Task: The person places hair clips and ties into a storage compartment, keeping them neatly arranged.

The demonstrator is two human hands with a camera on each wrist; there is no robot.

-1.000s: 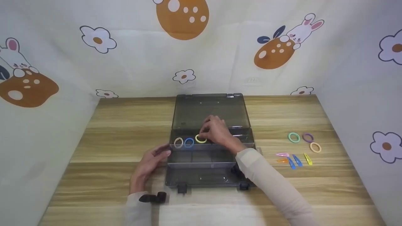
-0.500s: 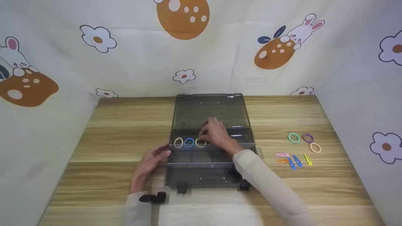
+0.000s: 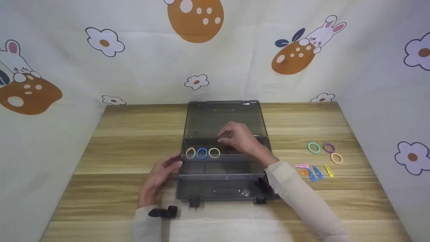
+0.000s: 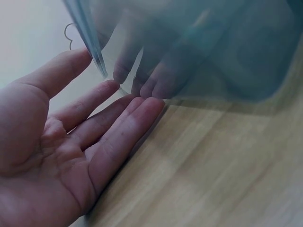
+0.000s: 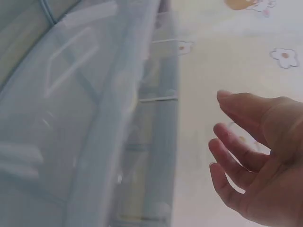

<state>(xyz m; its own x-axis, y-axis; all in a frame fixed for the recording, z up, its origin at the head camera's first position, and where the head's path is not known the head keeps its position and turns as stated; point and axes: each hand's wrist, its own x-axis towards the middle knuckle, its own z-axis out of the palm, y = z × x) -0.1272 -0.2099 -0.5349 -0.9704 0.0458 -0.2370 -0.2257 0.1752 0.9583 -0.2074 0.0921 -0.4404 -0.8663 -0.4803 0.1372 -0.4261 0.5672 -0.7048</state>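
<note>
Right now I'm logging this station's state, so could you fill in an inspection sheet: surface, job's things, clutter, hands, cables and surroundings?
Surface: wood-grain table, seen around the box.
Job's things: box dark, translucent and divided, its lid folded back; beige ring, blue ring and yellow ring in its back row. Loose to the right: green ring, purple ring, peach ring, pink clip, orange clip, yellow clip, two blue clips.
Clutter: nothing seen.
Hands: left hand touches the box's left side; right hand is above the back row, holding nothing.
Cables: nothing seen.
Surroundings: pale backdrop printed with rabbits and flowers, behind and at both sides.
</note>
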